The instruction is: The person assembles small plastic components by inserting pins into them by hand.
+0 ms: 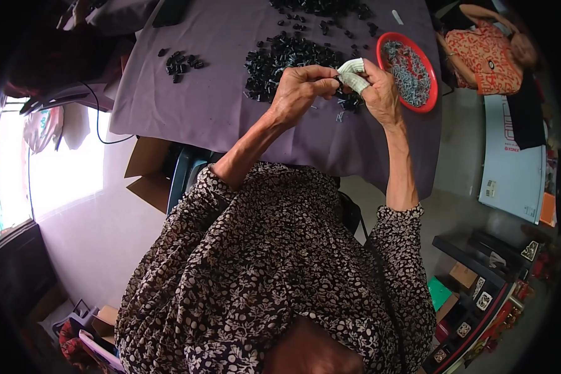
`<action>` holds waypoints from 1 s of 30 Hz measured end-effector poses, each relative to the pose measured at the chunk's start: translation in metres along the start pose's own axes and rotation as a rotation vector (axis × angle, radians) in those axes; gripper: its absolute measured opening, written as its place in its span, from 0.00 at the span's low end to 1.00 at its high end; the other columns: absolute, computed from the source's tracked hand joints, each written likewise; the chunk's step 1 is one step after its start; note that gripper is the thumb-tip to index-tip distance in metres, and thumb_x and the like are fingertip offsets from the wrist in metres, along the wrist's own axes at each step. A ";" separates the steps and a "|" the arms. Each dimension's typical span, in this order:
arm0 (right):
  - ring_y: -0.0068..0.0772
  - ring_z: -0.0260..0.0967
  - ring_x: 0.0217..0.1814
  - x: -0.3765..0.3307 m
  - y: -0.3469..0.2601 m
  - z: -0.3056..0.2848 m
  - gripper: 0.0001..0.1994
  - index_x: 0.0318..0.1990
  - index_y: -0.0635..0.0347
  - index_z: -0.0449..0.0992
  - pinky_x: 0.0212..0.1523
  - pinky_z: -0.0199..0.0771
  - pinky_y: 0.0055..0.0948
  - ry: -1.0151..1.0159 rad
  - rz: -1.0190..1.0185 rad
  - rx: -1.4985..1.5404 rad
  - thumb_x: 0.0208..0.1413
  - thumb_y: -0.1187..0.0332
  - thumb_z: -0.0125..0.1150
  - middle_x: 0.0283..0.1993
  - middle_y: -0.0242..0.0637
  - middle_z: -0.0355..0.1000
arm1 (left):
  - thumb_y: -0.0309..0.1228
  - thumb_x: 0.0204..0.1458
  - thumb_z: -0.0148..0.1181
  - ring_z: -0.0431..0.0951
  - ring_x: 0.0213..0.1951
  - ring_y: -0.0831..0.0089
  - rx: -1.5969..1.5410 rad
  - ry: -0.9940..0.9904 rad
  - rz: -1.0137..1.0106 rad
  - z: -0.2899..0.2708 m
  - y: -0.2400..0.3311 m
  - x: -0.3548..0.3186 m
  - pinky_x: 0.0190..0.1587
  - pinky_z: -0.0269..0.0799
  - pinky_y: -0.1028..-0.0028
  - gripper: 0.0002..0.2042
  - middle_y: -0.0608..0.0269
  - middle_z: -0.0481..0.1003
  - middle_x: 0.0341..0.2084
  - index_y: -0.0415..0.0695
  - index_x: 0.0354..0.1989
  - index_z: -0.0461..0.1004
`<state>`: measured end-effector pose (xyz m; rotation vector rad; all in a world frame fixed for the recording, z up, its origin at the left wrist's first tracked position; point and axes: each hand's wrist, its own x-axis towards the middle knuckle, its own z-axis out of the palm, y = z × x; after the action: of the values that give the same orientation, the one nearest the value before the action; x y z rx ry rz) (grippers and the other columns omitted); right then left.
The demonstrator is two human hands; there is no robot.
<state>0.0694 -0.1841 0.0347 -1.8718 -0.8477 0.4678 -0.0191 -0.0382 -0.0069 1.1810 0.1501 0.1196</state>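
Observation:
Over the near part of the purple cloth-covered table [218, 106], my two hands meet fingertip to fingertip. Between the thumb and fingers of my left hand [296, 90] is a small black plastic part [338, 79]. My right hand [381, 93] has white finger covers [353, 75] on its thumb and forefinger, which are pinched against that same part; anything small inside this pinch is hidden. Just beyond my hands spreads a heap of similar black parts [274, 62]. A red bowl [434, 93] full of small grey metal pieces [408, 71] stands beside my right hand.
A small group of black parts [179, 63] lies at the left, and more [318, 6] at the far edge. Several loose metal pieces [340, 116] lie near my hands. Another person in an orange patterned top [480, 56] is at the right. An open cardboard box [149, 171] stands below the table's left.

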 end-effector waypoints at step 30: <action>0.41 0.67 0.27 -0.034 0.079 0.014 0.05 0.25 0.60 0.66 0.29 0.67 0.36 0.019 -0.372 -0.970 0.38 0.78 0.54 0.24 0.37 0.66 | 0.25 0.47 0.58 0.70 0.24 0.81 -0.080 0.059 -0.025 -0.007 -0.011 -0.002 0.29 0.68 0.81 0.10 0.64 0.73 0.22 0.35 0.37 0.74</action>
<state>0.0648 -0.2209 -0.0445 -2.4674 -1.5466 -0.2638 -0.0225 -0.0366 -0.0198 1.0963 0.2098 0.1375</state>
